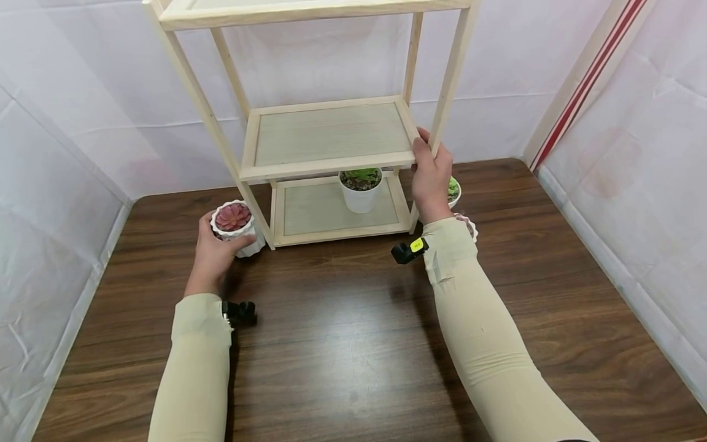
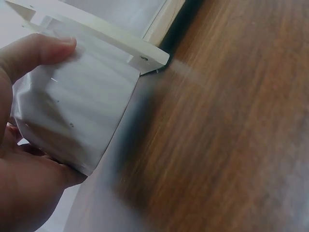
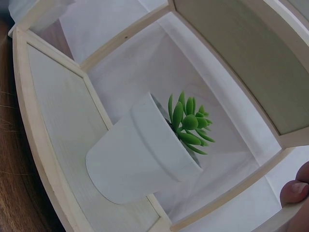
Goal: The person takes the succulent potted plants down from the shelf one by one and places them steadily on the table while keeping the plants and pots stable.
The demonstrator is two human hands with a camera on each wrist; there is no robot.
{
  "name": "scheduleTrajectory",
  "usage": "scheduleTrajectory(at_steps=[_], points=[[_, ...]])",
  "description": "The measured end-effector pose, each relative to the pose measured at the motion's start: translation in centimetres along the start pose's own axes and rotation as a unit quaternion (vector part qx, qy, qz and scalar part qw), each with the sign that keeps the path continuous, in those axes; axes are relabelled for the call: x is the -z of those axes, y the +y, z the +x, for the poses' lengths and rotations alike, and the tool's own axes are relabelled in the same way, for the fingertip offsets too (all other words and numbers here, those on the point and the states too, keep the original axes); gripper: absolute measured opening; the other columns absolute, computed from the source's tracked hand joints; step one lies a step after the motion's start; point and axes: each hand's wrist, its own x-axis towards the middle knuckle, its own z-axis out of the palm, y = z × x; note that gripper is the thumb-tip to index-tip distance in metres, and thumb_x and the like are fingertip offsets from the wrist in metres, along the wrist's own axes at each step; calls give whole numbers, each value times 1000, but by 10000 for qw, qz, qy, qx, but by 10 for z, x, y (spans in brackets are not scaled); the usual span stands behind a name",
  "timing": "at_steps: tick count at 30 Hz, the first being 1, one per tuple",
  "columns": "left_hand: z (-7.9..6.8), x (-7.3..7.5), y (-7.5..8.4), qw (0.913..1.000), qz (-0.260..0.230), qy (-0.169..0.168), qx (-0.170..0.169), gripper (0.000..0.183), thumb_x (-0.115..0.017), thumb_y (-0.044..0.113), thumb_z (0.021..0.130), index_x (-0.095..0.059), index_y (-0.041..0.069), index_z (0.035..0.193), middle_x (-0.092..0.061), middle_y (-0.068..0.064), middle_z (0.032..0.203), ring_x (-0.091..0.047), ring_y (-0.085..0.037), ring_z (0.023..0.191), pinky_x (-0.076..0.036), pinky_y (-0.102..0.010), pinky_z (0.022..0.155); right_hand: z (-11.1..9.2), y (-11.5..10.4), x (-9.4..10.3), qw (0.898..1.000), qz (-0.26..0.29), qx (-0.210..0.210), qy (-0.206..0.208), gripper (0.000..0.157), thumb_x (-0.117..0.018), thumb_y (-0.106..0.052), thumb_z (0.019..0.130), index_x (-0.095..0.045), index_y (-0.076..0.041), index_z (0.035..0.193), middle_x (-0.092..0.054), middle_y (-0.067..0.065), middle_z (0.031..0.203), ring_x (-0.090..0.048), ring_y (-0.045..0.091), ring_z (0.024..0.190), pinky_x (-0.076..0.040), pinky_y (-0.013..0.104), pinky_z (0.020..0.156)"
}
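Note:
My left hand grips a white fluted pot with a pink succulent, beside the left front post of a wooden shelf rack. In the left wrist view, thumb and fingers wrap the white pot, close to the rack's lower corner. At the rack's right side, my right hand holds the middle shelf near its front corner, thumb on top. Below that shelf, a smooth white pot with a green succulent stands on the bottom shelf.
Behind my right wrist, another white pot with a green plant and a fluted pot are partly hidden on the dark wooden table. White cloth hangs at the back and sides. A red-striped strip runs down the right corner.

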Motion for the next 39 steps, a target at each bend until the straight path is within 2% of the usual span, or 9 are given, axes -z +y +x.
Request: scheduleTrajectory(at_steps=[5, 12, 19, 23, 26, 33, 39], points=[[6, -1, 0, 10000, 9, 41, 37, 96, -80, 13, 66, -18, 22, 139, -31, -5, 140, -37, -15, 121, -35, -32, 100, 5, 10, 0, 10000, -11, 37, 25, 36, -46, -33, 92, -58, -17, 122, -53, 0, 73, -45, 19, 65, -37, 28, 62], [13, -3, -2, 9998, -90, 136, 95, 96, -80, 9, 66, -19, 22, 139, -31, -5, 139, -37, -15, 122, -34, -33, 102, 4, 12, -1, 9999, -34, 135, 7, 34, -45, -34, 92, -59, -20, 120, -52, 1, 74, -43, 15, 62, -35, 25, 59], [16, -7, -1, 9994, -261, 181, 104, 92, -78, 5, 67, -20, 19, 138, -33, -4, 137, -38, -15, 120, -35, -32, 101, 4, 11, -1, 9999, -86, 114, -6, 36, -45, -35, 92, -58, -19, 121, -50, 0, 72, -42, 14, 61, -36, 25, 59], [19, -9, 0, 9991, -344, 237, 78, 90, -77, 2, 67, -22, 17, 136, -36, -3, 133, -42, -14, 116, -38, -29, 97, 5, 12, -1, 9998, -147, 89, 26, 37, -45, -35, 92, -58, -18, 122, -51, 0, 73, -44, 17, 63, -37, 24, 60], [20, -10, 1, 9991, -335, 232, 82, 90, -76, 0, 67, -21, 16, 137, -36, -4, 132, -43, -14, 115, -39, -29, 95, 5, 13, -1, 9998, -169, 68, 33, 38, -45, -34, 92, -57, -17, 123, -52, 0, 75, -46, 21, 66, -38, 24, 60], [24, -11, 1, 9997, -217, 128, 29, 93, -77, 1, 67, -19, 16, 138, -35, -6, 135, -42, -15, 116, -38, -29, 96, 6, 14, 0, 9999, -148, 64, 6, 38, -44, -33, 92, -56, -16, 124, -50, -1, 71, -44, 19, 62, -37, 24, 59], [27, -12, 1, 9997, -212, 105, 2, 93, -78, 1, 66, -20, 16, 138, -35, -6, 135, -42, -16, 117, -37, -29, 98, 1, 4, 0, 9999, -123, 101, -34, 37, -43, -30, 93, -56, -13, 124, -49, -1, 69, -41, 17, 60, -36, 24, 58]])
